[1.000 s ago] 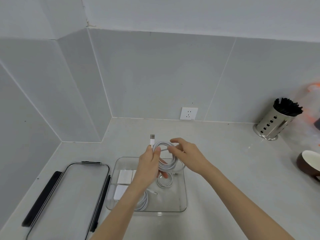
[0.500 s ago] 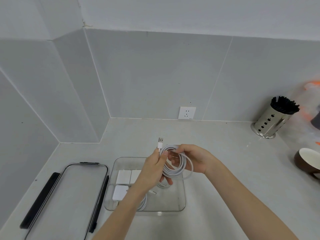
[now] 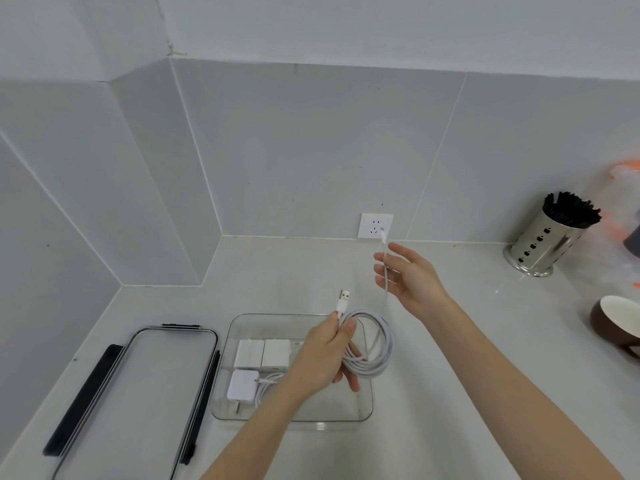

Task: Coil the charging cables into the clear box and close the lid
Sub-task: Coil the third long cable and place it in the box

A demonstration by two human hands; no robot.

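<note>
Left of the box (image 3: pixel 360 415), the lid (image 3: pixel 138 393) fills the worktop (image 3: pixel 433 427) alongside. Inside the box, chargers (image 3: pixel 263 355) crowd its left half; its right half lies bare beneath the held cable (image 3: pixel 372 348). Right of the box the worktop runs open to the bowl (image 3: pixel 616 323) and holder (image 3: pixel 543 244).

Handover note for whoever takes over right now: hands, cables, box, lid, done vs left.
Left hand: grips the white cable coil above the clear box, USB plug sticking up.
Right hand: raised, fingers loosely pinch the cable's free end, not yet wound in.
Box: three white chargers and one coiled cable already inside.
Lid: off, flat on the counter left of the box.
Left: wind in the tail, lay the coil in, fit the lid.
</note>
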